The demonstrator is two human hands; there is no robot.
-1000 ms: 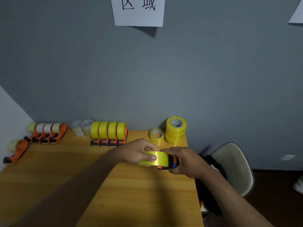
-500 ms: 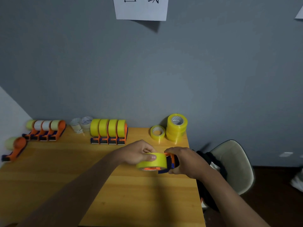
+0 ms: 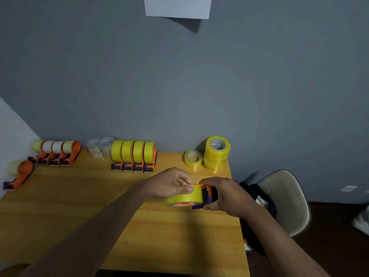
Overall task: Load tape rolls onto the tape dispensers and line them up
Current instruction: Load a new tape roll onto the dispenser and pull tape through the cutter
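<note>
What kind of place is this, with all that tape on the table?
Probably a plain room set up as a workstation for a repetitive packing-tape job, not a home. A bare wooden table stands against a grey wall bearing a paper sign, with loaded tape dispensers in a row and spare tape rolls stacked.

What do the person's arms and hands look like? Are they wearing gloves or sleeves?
No gloves and no sleeves show. Both forearms are bare as far as the picture reaches. The left hand and the right hand are bare too, with no rings, watch or bracelets visible. A short thumbnail shows on the left hand.
</note>
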